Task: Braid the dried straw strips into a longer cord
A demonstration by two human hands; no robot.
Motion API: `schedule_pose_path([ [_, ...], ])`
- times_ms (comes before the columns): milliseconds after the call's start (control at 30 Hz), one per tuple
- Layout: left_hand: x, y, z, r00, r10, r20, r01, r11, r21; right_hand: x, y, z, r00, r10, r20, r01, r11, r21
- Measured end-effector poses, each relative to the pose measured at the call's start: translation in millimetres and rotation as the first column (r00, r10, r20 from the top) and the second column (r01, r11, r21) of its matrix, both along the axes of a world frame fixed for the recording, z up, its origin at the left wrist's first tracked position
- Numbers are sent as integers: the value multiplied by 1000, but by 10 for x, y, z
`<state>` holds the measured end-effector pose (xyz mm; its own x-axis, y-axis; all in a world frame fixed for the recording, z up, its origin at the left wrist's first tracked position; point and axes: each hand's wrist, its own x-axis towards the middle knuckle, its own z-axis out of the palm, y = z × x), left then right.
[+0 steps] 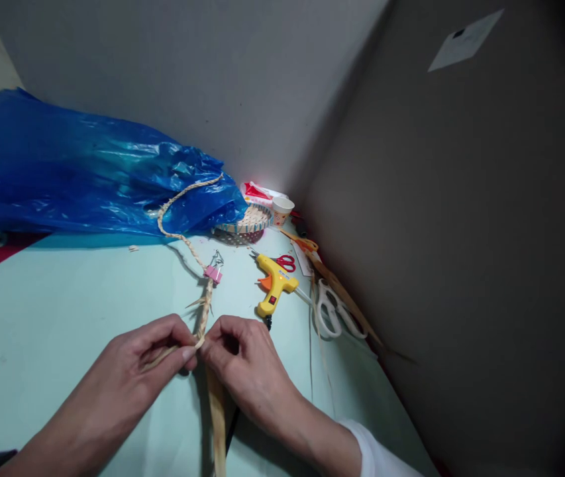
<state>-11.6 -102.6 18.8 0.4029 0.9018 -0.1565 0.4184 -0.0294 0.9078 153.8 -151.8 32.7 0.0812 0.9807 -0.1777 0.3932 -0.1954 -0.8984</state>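
Observation:
A braided straw cord point(201, 313) runs from between my hands back across the pale green table point(63, 298) and up onto a blue plastic bag point(83, 172). A pink binder clip point(213, 271) is clamped on the braid. My left hand point(150, 354) pinches a loose straw strand at the braid's near end, fingers closed. My right hand point(242, 361) is closed on the braid's end too, touching the left fingertips. Loose flat strands point(217, 417) trail toward me under the right hand.
A yellow glue gun point(273, 285) lies right of the braid, with red-handled scissors point(286, 262) behind it and white-handled scissors point(330, 313) by the wall. A woven round basket point(245, 225) and a paper cup point(282, 209) stand at the back corner. A grey wall point(461, 265) closes the right side.

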Motion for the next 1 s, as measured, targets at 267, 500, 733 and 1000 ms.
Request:
schedule_pose_path([
  [267,-69,-11,-20,992,73,104,-55,983,-173,-1,23,-72,986,92,-142,-90,996,18],
  [500,-81,-39,43,983,-62,-171,72,996,50,-168,61,-39,999,-37,26,37,999,6],
  [733,-168,36,47,977,-43,-208,77,984,160,-220,49,-69,991,-45,124,38,997,63],
  [1000,-195,-114,-87,1000,5,15,-4,999,-52,-191,-28,-74,982,18,187,-50,984,168],
])
